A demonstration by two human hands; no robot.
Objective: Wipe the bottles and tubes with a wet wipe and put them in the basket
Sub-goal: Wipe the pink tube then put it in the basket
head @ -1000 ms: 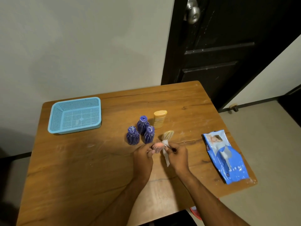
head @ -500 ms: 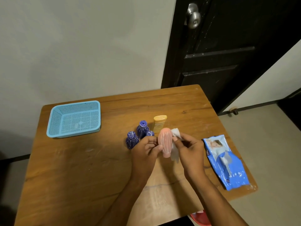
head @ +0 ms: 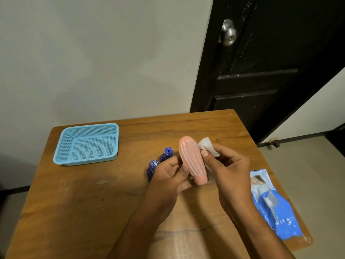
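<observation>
Head view: wooden table (head: 74, 202) by black door (head: 261, 81); fingers (head: 183, 170) grip pink tube (head: 192, 159), right pinching wipe (head: 207, 145).

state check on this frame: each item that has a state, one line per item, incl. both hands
pink bottle: lifted, held by both hands
wet wipe: bunched in right hand
left hand: grips pink bottle
right hand: pinches wet wipe against bottle
blue basket: upright, nothing inside
purple bottles: standing on table, partly hidden
wipes pack: lying flat on table
door: opening state unclear

Both forearms reach forward, left hand (head: 168, 176) and right hand (head: 228, 169) raised close together, fingers (head: 206, 153) curled.
</observation>
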